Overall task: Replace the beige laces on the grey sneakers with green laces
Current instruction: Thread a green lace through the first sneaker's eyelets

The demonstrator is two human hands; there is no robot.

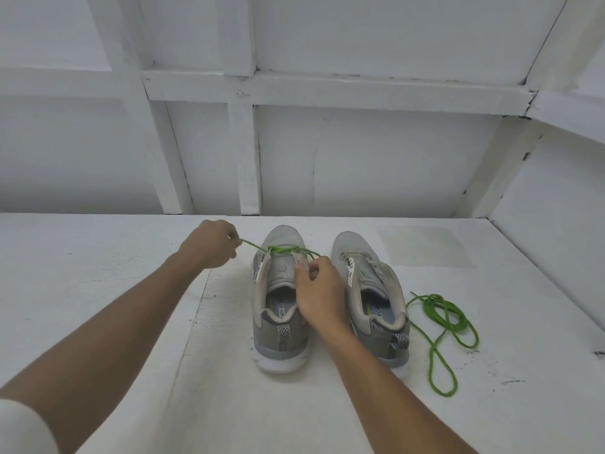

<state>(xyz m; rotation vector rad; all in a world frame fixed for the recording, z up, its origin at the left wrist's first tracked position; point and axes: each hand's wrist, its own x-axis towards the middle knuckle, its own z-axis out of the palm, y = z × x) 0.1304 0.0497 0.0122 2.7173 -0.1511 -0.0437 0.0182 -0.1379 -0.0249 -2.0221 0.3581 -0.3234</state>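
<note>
With the left sneaker [280,348] standing toe-first toward the back edge of the bench [98,273], the left hand [209,245] pinched one end of its green lace [281,250] and the right hand [319,291] seemingly the other, so an even, level pull would best seat the crossing.

head view | worn high | faces forward-down | close over white table [131,322]

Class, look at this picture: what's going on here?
A person is threading a green lace through the front eyelets of the left-hand sneaker. The left hand pulls one end out sideways; the right hand pinches the other end near the tongue. The other sneaker has no green lace yet; a spare lace lies loose on the table beside it.
</note>
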